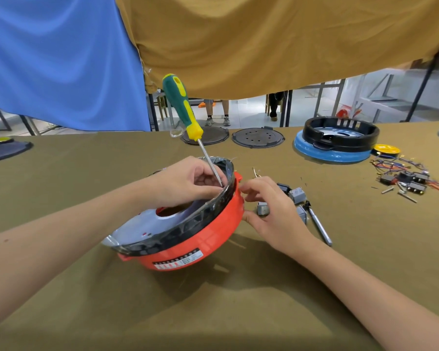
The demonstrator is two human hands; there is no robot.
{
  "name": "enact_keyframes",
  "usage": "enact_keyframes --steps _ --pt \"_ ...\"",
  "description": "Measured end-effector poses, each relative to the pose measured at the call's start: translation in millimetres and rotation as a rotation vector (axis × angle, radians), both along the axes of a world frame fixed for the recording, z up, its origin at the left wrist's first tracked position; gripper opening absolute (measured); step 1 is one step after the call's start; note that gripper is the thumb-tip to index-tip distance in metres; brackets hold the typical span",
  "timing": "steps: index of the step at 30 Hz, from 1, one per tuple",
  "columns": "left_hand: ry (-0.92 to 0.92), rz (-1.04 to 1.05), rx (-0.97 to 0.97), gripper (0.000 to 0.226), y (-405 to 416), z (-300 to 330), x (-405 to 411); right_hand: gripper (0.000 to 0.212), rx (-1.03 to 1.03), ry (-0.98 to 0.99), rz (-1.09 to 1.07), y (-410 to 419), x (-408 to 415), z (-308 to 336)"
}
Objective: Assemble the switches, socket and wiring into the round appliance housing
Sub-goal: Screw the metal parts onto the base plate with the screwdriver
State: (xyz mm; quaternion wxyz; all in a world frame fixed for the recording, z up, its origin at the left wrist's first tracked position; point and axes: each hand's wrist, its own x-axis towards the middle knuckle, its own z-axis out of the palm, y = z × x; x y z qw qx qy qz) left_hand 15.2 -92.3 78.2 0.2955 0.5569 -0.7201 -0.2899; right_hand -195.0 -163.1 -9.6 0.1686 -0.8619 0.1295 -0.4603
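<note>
Two hands work at the red housing point(188, 239), which sits tilted on the olive cloth tabletop point(238, 312) at the middle of the frame, its open side turned up so I can reach in. My left hand point(188, 182) curls over the glossy black rim, fingers pinching the thin steel shaft of the screwdriver point(185, 112); I judge this steers the tip to a screw I cannot see. My right hand point(269, 206) grips the smooth red wall, bracing it. Small grey switches point(297, 196) lie just beside it; tangled wiring point(395, 168) waits at right.
</note>
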Motion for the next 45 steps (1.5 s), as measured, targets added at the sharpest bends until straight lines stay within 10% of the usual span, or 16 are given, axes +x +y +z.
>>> enact_keyframes --steps 24,30,35,45 --pt "0.058 0.032 0.036 0.014 -0.9 -8.7 -1.2 0.053 -0.005 0.112 -0.002 0.9 -6.9 -5.5" --pt "0.044 -0.022 0.019 0.011 -0.5 -21.9 -12.8 0.038 0.211 0.439 0.055 -13.8 -20.3 7.7" --pt "-0.06 0.001 -0.03 0.005 -6.1 -26.1 -18.3 0.017 0.533 -0.017 0.078 -5.3 -13.8 27.7" --pt "-0.334 0.044 -0.141 0.01 -11.4 -21.0 -21.6 0.017 0.788 0.146 -0.079 -5.2 10.7 36.9"
